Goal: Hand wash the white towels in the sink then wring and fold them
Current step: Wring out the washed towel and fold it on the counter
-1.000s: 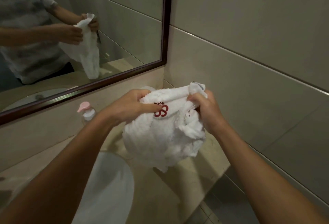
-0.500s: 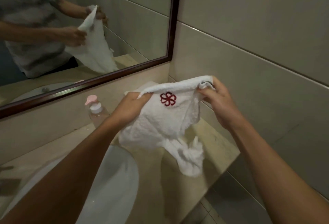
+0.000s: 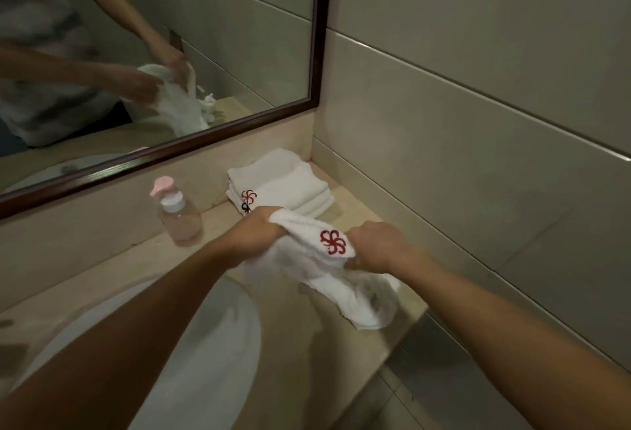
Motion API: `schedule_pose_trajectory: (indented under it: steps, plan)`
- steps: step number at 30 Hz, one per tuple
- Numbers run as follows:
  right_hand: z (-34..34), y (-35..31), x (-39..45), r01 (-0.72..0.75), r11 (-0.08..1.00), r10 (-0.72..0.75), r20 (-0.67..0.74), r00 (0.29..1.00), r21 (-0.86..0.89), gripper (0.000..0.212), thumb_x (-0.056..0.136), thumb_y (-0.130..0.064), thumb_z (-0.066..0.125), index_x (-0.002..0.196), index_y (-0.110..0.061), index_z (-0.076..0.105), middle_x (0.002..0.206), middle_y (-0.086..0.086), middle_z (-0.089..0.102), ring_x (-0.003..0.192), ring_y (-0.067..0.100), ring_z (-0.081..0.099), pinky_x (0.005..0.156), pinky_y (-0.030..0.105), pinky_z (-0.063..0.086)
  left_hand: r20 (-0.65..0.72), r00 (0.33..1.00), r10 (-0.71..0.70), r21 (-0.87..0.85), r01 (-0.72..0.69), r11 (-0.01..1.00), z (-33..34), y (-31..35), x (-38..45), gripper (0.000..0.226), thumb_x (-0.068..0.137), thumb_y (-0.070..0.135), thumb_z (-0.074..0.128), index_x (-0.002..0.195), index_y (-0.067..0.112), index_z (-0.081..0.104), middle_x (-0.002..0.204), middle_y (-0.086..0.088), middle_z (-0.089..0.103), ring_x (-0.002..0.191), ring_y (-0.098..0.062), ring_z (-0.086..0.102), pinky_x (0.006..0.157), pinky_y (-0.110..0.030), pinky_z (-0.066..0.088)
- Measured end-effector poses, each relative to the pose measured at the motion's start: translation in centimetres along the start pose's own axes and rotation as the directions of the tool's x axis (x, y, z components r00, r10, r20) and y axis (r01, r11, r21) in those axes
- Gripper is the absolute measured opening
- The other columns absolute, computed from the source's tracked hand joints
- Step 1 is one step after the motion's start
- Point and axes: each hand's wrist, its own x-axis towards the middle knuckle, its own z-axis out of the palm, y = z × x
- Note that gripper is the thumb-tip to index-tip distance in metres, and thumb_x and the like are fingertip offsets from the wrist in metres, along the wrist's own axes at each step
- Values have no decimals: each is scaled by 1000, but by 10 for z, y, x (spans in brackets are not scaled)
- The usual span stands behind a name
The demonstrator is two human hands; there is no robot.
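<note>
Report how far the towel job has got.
Done: folded towels sit stacked in the counter corner. In hand: left hand and right hand both grip a bunched white towel over the counter. Left: fold it and add it to the stack.

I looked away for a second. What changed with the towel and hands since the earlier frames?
Both hands, left hand and right hand, brought the towel down toward the counter, exposing the folded stack. Both still grip its top edge.

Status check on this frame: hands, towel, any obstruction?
Left hand and right hand both grip the white towel over the counter. Folded towel stack behind. Soap bottle stands clear. No obstruction.
</note>
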Motion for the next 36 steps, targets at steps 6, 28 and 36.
schedule_pose_trajectory:
  steps: [6, 28, 36]
  plan:
    - [-15, 22, -9, 26, 484, 116, -94, 989, 875, 14, 97, -13, 62, 86, -9, 70, 75, -3, 74, 72, 15, 70, 55, 25, 50, 171, 972, -160, 685, 0, 728, 8, -34, 4, 52, 73, 41, 81, 117, 19, 62, 112, 3, 66, 97, -10, 60, 81, -22, 45]
    - [-101, 28, -13, 180, 584, 24, -238, 971, 792, 21, 86, -21, 75, 98, -6, 69, 82, 2, 69, 69, 16, 60, 63, 30, 46, -127, 975, -181, 323, 213, 922, -36, 25, 42, 24, 72, 19, 75, 93, 11, 67, 94, -10, 70, 83, -25, 65, 70, -31, 52]
    - [-127, 47, -9, -251, 968, 237, -412, 880, 22, 39, 88, -42, 69, 117, -16, 67, 118, 15, 69, 111, 36, 64, 83, 37, 49, -258, 966, -1, -30, -7, 1000, -36, 80, 42, 26, 76, 12, 76, 100, 19, 71, 96, 2, 74, 86, -18, 71, 75, -33, 59]
